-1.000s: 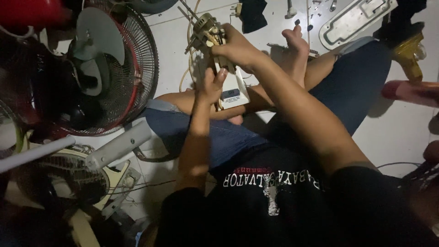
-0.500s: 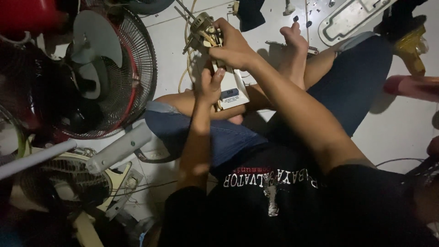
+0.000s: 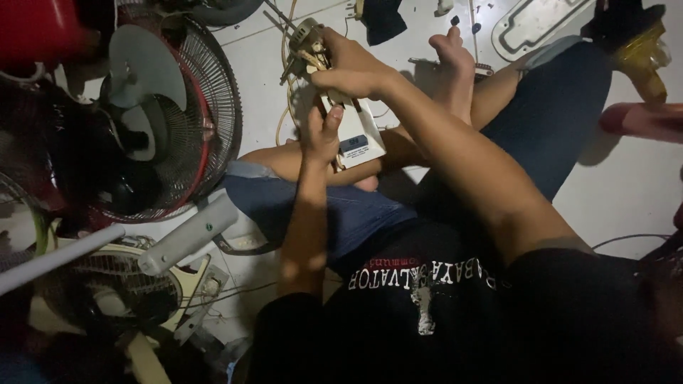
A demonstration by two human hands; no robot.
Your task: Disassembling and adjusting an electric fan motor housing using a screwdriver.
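I sit cross-legged on a white tiled floor. My left hand [image 3: 321,135] grips a white fan control housing [image 3: 359,135] with a dark label, held upright over my lap. My right hand [image 3: 352,65] closes over the metal switch and timer assembly [image 3: 307,44] at the housing's top end, where thin wires stick out. Both hands are on the same unit, right above left.
A fan with a red-rimmed wire guard [image 3: 192,107] stands at left, with a white fan pole [image 3: 107,245] and a cream fan head [image 3: 107,291] below it. A white fan base cover [image 3: 541,25], a yellow object [image 3: 640,57] and small parts lie on the floor beyond my feet.
Both hands and the housing stay almost where they were; the view has shifted slightly and my right hand has adjusted its grip on the assembly.
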